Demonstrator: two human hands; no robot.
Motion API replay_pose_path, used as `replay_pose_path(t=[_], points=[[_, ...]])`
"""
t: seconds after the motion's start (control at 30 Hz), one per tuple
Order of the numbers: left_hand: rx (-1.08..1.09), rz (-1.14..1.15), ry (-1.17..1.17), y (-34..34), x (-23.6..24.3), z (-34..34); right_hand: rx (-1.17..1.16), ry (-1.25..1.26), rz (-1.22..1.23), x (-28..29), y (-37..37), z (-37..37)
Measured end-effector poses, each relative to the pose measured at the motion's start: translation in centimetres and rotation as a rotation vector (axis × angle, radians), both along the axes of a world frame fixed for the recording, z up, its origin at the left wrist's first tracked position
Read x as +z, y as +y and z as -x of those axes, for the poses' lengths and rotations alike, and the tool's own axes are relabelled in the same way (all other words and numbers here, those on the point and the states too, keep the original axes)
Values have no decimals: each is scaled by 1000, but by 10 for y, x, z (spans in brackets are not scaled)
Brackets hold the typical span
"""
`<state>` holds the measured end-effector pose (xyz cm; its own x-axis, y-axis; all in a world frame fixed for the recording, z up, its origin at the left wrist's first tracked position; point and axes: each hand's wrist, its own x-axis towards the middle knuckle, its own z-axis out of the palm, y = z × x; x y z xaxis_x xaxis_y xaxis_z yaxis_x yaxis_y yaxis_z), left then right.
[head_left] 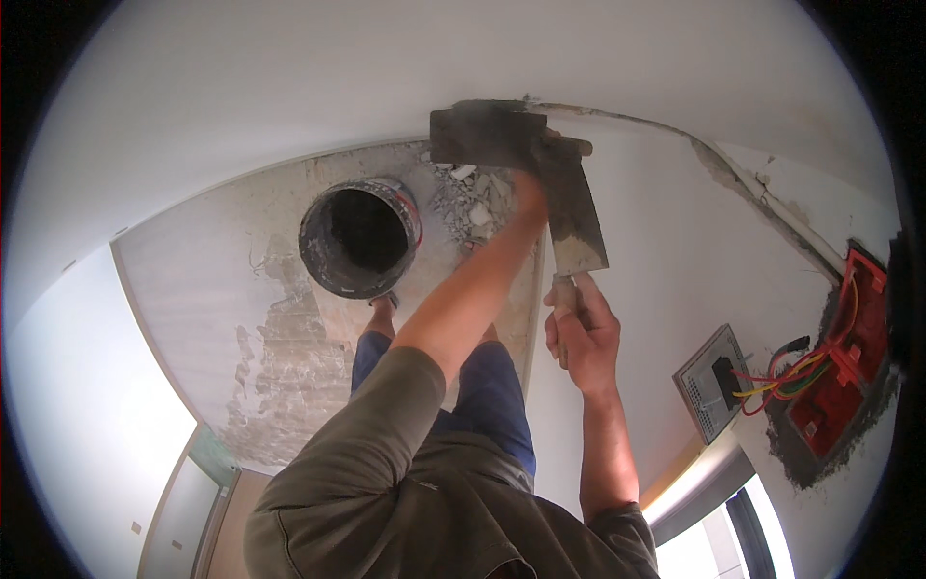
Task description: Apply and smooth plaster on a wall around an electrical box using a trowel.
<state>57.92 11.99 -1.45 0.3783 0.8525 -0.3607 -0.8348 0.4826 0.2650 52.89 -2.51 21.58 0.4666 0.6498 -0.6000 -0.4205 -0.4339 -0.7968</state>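
Note:
My left arm reaches up to a dark, mortar-smeared board (482, 135) at the wall's edge; my left hand (529, 193) is just beneath it, its fingers hidden behind the tools. My right hand (585, 328) grips the wooden handle of a broad rectangular trowel (572, 207), whose blade overlaps the board and has dark material toward its far end. A narrow chased channel (723, 164) with dark patching and a pipe or conduit runs along the wall from the board toward the right.
A dark bucket (359, 236) stands on the stained floor (270, 357) beside rubble (473, 207) and my feet. At right, a red wall box (834, 386) holds coloured wires, with a metal panel (712, 386) hanging from them. White walls curve around; a bright window (704, 540) is at lower right.

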Motion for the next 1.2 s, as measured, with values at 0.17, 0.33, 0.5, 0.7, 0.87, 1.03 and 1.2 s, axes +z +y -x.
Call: replay_pose_path(t=[0.17, 0.33, 0.5, 0.7, 0.87, 1.03, 1.2], points=[[-154, -151, 138, 4, 14, 9, -11, 7, 54, -3, -5, -1], [-260, 158, -447, -7, -46, 25, 7, 13, 21, 0, 1, 2], [-158, -76, 396, -19, -58, 15, -18, 8, -3, -4, -2, 3], [-216, -172, 284, -45, -54, 0, -24, 3, -3, 0, -4, -2], [-259, -254, 188, -71, -49, -34, -57, -36, 55, 13, -7, -5], [-148, -136, -143, -60, -30, -66, -61, -51, 118, 33, -3, -13], [-39, -165, 115, -53, 20, -78, -23, -77, 145, 36, -13, -26]])
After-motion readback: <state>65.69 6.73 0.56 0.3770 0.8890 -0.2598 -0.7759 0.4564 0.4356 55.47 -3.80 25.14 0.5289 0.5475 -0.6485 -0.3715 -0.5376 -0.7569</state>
